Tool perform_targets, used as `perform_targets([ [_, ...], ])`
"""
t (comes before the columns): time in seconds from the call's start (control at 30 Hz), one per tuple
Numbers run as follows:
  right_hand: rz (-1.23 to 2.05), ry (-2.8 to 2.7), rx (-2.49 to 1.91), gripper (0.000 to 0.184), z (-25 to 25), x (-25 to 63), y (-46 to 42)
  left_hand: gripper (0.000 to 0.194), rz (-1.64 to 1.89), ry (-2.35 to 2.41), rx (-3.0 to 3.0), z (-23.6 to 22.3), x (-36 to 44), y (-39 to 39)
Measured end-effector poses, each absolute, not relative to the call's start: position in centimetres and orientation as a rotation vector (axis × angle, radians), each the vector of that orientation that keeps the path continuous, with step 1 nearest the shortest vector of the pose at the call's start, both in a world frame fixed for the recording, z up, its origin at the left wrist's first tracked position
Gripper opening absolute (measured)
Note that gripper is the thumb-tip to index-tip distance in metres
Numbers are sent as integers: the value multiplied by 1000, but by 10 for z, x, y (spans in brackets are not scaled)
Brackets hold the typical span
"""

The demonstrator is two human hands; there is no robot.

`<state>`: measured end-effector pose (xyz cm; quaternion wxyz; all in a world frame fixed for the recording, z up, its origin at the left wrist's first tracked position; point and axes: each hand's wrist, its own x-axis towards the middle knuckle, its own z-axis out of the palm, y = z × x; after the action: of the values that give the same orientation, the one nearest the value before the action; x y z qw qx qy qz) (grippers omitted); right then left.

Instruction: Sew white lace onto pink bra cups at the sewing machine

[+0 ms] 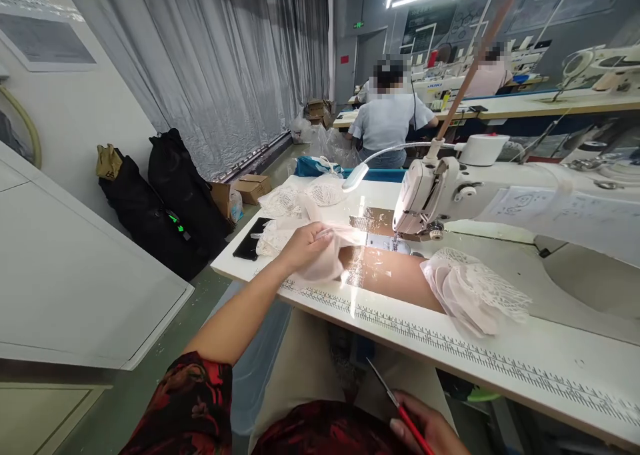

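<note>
My left hand (311, 245) is closed on a pale, sheer piece of fabric (325, 263), left of the sewing machine (425, 195). A strip of that fabric runs from my fingers toward the lit needle area (395, 241). Below the table edge, over my lap, my right hand (425, 425) is closed around a red-handled tool (411, 428) with a slim, pointed metal end. What kind of tool it is I cannot make out. Lace-and-mesh pieces (475, 291) lie stacked right of the needle. More lace pieces (285, 201) rest behind my left hand.
A printed ruler (400, 328) runs along the table's front edge. The lamp (355, 177) on a bendy neck reaches over the table. Black bags (180, 195) and a cardboard box (253, 188) stand on the floor at left. A co-worker (387, 121) sits ahead.
</note>
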<state>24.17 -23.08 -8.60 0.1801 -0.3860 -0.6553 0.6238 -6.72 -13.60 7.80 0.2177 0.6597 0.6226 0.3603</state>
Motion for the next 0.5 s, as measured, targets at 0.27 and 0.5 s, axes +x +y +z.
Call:
perform_targets([
  [0.27, 1683, -2028, -981, 51, -41, 243, -211, 40, 904, 1330, 1159, 36, -44, -222],
  [0.5, 1888, -2107, -841, 44, -15, 203, -208, 40, 1040, 1288, 1014, -4, -41, -263],
])
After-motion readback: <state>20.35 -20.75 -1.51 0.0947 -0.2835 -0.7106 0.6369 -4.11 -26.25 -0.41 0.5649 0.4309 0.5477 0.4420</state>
